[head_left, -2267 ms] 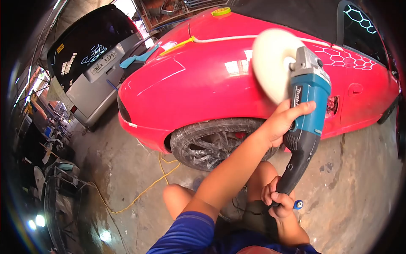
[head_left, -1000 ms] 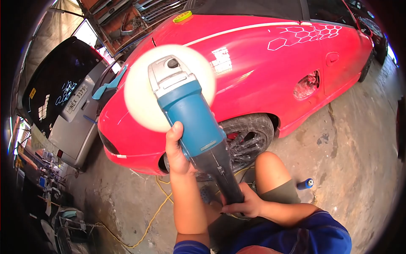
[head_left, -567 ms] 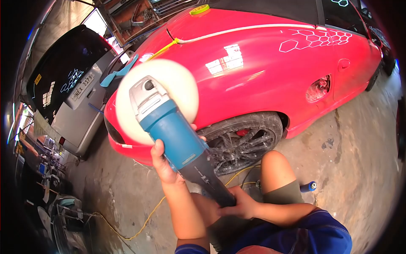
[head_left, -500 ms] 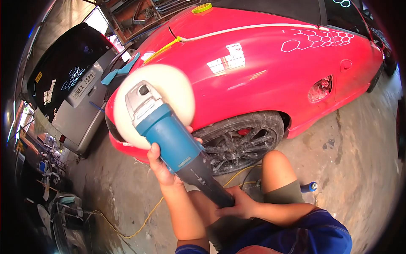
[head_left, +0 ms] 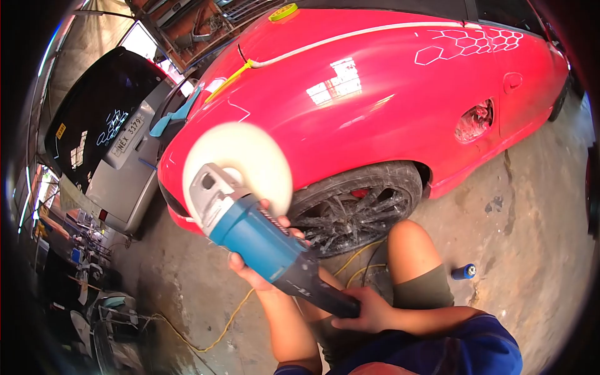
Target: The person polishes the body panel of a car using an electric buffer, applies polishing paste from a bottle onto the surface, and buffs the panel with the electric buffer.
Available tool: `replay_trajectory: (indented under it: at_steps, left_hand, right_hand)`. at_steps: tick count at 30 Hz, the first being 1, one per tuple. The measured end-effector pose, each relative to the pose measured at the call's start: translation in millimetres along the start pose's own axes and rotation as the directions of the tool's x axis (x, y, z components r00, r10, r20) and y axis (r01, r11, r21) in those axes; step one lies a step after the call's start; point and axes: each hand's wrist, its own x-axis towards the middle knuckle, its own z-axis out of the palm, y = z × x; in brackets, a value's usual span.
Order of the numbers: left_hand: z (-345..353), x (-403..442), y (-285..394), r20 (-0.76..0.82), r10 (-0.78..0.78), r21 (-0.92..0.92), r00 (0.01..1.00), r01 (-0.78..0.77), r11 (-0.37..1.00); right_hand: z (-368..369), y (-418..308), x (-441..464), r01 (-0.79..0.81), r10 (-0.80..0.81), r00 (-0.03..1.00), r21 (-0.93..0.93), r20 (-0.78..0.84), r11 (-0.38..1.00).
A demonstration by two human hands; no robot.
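Note:
A blue and black polisher [head_left: 253, 240] with a silver gear head lies across the middle of the head view. Its round cream buffing pad [head_left: 262, 153] is at the front corner of the red car [head_left: 387, 125], above and left of the wheel [head_left: 356, 209]. My left hand [head_left: 250, 274] is closed round the blue body from underneath, with its thumb on the near side and fingertips showing on the far side. Farther back, my right hand [head_left: 370, 310] grips the black rear handle. Whether the pad presses on the paint cannot be told.
A blue bottle [head_left: 464, 272] is on the concrete floor beside my knee. The yellow cord [head_left: 225, 328] runs over the floor. A silver vehicle [head_left: 125, 181] stands at left, near a light-blue cloth [head_left: 175, 119]. A yellow-green tape roll [head_left: 283, 12] rests on the car.
The polisher and both hands have shifted down and slightly right in view. More of the red panel shows above the pad.

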Motion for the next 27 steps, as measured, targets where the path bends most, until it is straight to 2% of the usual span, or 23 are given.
replay_trajectory:
  at_steps: [2, 3, 6, 8, 11, 14, 15, 19, 22, 24, 27]
  left_hand:
    - [13, 11, -20, 0.028, -0.036, 0.002, 0.999, 0.036, 0.999]
    - [23, 13, -30, -0.006, -0.051, -0.010, 0.999, 0.051, 0.999]
    - [40, 29, -62, -0.007, -0.112, 0.111, 0.994, 0.112, 0.987]
    - [62, 42, -83, -0.002, -0.203, 0.108, 0.979, 0.202, 0.973]
    - [84, 61, -117, -0.008, -0.329, 0.099, 0.944, 0.328, 0.940]
    - [113, 86, -148, -0.050, -0.384, 0.205, 0.922, 0.386, 0.899]
    - [123, 96, -161, -0.059, -0.385, 0.231, 0.921, 0.388, 0.892]
    - [149, 121, -200, -0.065, -0.359, 0.479, 0.931, 0.345, 0.807]
    - [166, 126, -224, -0.041, -0.320, 0.524, 0.946, 0.293, 0.800]
    - [173, 124, -231, 0.014, -0.281, 0.527, 0.959, 0.232, 0.817]
    - [165, 112, -227, 0.033, -0.312, 0.570, 0.949, 0.239, 0.786]
  right_hand:
    - [-12, -6, -15, -0.027, 0.028, 0.998, 0.031, -0.048, 0.999]
    - [-19, -3, -21, -0.014, 0.016, 0.997, 0.027, -0.069, 1.000]
    - [-39, 13, -44, 0.012, -0.007, 0.993, 0.041, -0.117, 0.999]
    - [-53, 23, -58, 0.016, -0.006, 0.992, 0.082, -0.126, 0.997]
    - [-75, 30, -75, 0.043, -0.005, 0.979, 0.183, -0.204, 0.982]
    - [-98, 16, -88, 0.096, -0.012, 0.961, 0.293, -0.275, 0.951]
    - [-103, 29, -91, 0.154, -0.073, 0.931, 0.206, -0.356, 0.966]
    - [-127, 13, -106, 0.197, -0.044, 0.884, 0.285, -0.465, 0.938]
    - [-126, 46, -114, 0.170, 0.065, 0.908, 0.505, -0.414, 0.846]
    - [-117, 45, -111, 0.206, 0.036, 0.912, 0.533, -0.408, 0.821]
    - [-96, 57, -109, 0.248, 0.003, 0.925, 0.610, -0.381, 0.752]
